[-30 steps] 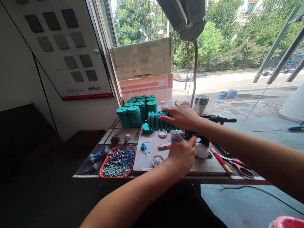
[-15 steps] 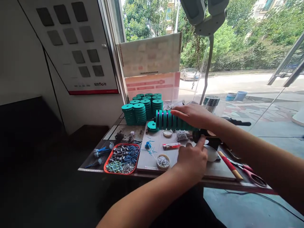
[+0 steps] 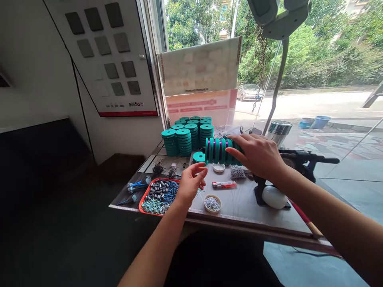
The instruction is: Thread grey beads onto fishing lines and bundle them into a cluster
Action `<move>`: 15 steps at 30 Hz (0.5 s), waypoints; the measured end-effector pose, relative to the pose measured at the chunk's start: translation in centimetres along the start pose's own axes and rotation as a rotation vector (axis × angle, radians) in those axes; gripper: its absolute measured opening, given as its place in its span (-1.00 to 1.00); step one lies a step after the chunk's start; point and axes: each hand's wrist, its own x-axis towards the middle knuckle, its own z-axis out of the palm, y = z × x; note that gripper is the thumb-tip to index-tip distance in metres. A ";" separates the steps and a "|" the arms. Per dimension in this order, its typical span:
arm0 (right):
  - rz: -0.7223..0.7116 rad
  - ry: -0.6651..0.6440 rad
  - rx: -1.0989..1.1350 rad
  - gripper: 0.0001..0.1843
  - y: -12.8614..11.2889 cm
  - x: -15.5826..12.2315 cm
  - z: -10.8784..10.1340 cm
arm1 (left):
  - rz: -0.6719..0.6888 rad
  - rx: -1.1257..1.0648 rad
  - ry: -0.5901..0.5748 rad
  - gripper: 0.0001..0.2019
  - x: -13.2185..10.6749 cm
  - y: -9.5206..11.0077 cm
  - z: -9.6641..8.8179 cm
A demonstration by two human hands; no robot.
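Surface [image 3: 239,207]: 1, grey mat on top.
Upright stacks of teal spools [image 3: 183,140] at the back left: roughly ten. The rear ones overlap, so an exact count isn't possible.
Row [image 3: 218,150] of teal spools lying on its side with purple line between the discs: 1, in front of the stacks. About five discs are visible; the rest are under the hand.
Winder [image 3: 301,160]: 1, black, crank pointing right, on a white base, right of the row.
Red tray [image 3: 149,191]: 1, front left, full of small metal and blue parts.
Steel cup [image 3: 279,128]: 1, behind the winder.

Right grip [image 3: 257,154]: wrapped over the right end of the row, thumb on the near side, fingers across the top. The row pokes out to its left.
Left grip [image 3: 190,181]: fingers half curled and apart, nothing in it. It hovers over the tray's right edge, near the row but clear of it, lower and to the left.

Small stuff:
- Loose spool [image 3: 198,157]: 1, flat at the row's left end.
- Bead bag [image 3: 237,172]: 1.
- Bead bowl [image 3: 212,203]: 1.
- Red lighter [image 3: 224,184]: 1.
- White cap [image 3: 218,168]: 1.

All of it lies on the mat below the row.
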 end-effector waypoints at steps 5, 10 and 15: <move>-0.080 0.148 0.135 -0.59 -0.7 -1.4 -1.7 | -0.116 -0.121 -0.003 -0.67 -1.6 -0.9 -0.1; -0.320 0.262 0.564 -0.79 -8.0 -6.0 -3.4 | -0.171 -0.099 0.097 -0.73 -9.7 -2.9 -3.1; -0.599 0.225 0.669 -0.63 -14.9 -11.8 0.1 | -0.414 0.010 -0.020 -0.58 -16.8 -6.5 -7.0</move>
